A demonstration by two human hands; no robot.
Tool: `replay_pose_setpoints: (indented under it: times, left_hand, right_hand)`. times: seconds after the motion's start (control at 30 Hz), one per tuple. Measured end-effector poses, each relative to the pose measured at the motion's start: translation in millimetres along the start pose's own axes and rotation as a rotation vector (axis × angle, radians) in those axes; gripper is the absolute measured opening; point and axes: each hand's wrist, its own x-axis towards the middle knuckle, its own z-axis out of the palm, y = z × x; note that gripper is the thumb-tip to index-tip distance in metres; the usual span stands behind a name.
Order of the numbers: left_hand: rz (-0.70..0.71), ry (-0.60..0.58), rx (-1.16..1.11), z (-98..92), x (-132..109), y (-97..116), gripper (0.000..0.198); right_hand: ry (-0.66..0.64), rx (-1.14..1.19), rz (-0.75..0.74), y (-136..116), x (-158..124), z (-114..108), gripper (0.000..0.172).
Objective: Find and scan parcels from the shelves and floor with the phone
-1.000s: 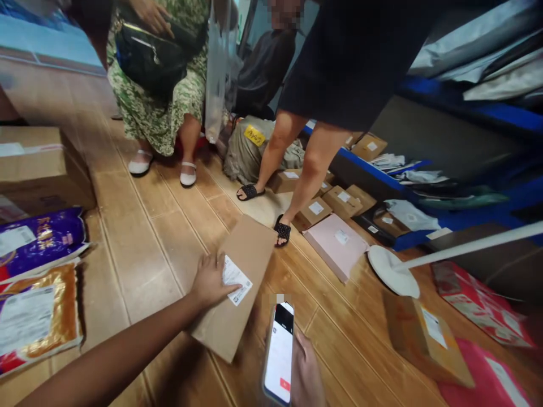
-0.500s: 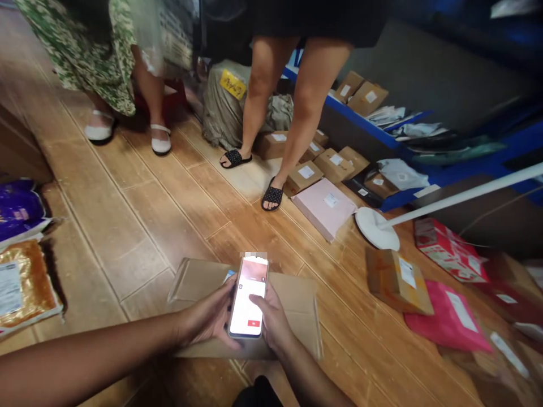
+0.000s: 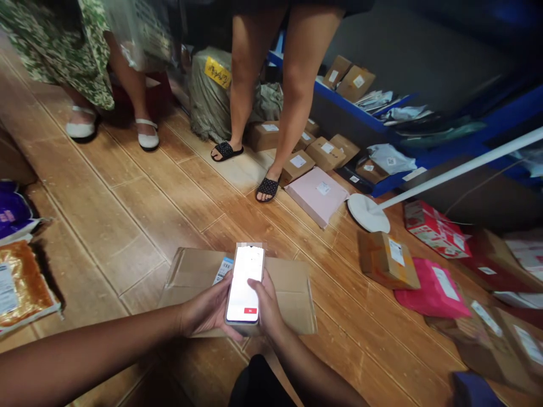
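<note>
A smartphone with a bright white screen and a red button near its lower end is held between both hands. My left hand grips its left edge from the side and below. Along the right edge, my right hand is wrapped around the phone, its thumb lying over the screen. Beneath them a flat cardboard box lies on the floor, partly covered by the phone and hands. A white and blue label on the box shows just left of the phone.
Two people stand ahead, one in black slippers, one in white shoes. Parcels line the right, among them a pink box and a taped carton. A white pole stand leans across. Wrapped packages lie left.
The phone's screen has changed: the picture at its top is replaced by white. The view has shifted slightly, and more of the box's label now shows. Both hands still hold the phone.
</note>
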Motion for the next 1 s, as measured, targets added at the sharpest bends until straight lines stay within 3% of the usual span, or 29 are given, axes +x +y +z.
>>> replay_pose_setpoints:
  times: [0.27,0.57,1.0]
  left_hand:
    - [-0.004,0.017,0.013,0.3,-5.3,-2.8,0.084]
    - [0.029,-0.034,-0.037,-7.0,-12.3,-2.8,0.077]
    - [0.044,-0.071,-0.067,-10.9,-14.7,-6.5,0.083]
  right_hand:
    - [0.023,-0.103,-0.064,1.0,-3.1,2.4,0.037]
    - [-0.253,-0.047,-0.026,-14.2,-12.4,-13.7,0.040]
    - [-0.312,-0.064,-0.049,-9.0,-11.9,-18.2,0.044]
